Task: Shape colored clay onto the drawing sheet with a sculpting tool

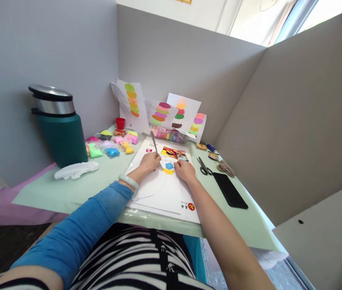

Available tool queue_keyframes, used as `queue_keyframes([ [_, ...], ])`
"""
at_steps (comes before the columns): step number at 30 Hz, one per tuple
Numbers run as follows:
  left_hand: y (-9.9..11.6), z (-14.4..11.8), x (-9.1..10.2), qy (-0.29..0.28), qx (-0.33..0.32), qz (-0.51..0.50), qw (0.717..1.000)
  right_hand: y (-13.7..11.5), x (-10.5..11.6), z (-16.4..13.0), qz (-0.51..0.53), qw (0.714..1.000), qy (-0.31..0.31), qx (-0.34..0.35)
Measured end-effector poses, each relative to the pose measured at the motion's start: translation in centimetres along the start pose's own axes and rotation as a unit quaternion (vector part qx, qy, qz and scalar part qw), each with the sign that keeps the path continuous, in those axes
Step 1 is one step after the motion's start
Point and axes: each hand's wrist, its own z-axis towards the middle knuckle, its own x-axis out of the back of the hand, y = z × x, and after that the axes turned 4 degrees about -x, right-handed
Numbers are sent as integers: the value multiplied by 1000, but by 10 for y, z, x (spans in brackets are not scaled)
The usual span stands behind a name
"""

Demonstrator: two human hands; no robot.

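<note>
My left hand (150, 162), with a pale bangle at the wrist, is closed around a metal fork (154, 146). The fork's handle points up and away, and its tines reach down beside a yellow clay patch (168, 171). Just above the yellow is a blue clay patch (169, 165). Both patches sit on a white sheet of paper (159, 189) with a faint curved pencil line. My right hand (184, 170) rests to the right of the patches with its fingers curled closed. Whatever its fingertips hold, if anything, is hidden.
Left stand a green tumbler (62, 137), a crumpled white tissue (76, 170) and several bags of coloured clay (112, 152). Behind, painted sheets (134, 104) lean near a clear box (171, 135). Right lie black scissors (205, 166) and a black phone (230, 190). Grey partitions enclose the table.
</note>
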Motion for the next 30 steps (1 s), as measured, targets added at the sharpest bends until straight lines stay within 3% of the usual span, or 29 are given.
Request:
queue_keyframes([
  [11, -1, -3, 1, -1, -29, -26, 999, 0, 0, -1, 3, 1000, 6, 2],
  [21, -1, -1, 0, 27, -14, 8, 1000, 0, 0, -1, 2, 1000, 14, 9],
  [30, -3, 1, 0, -4, 2, 14, 1000, 1, 0, -1, -2, 1000, 8, 10],
])
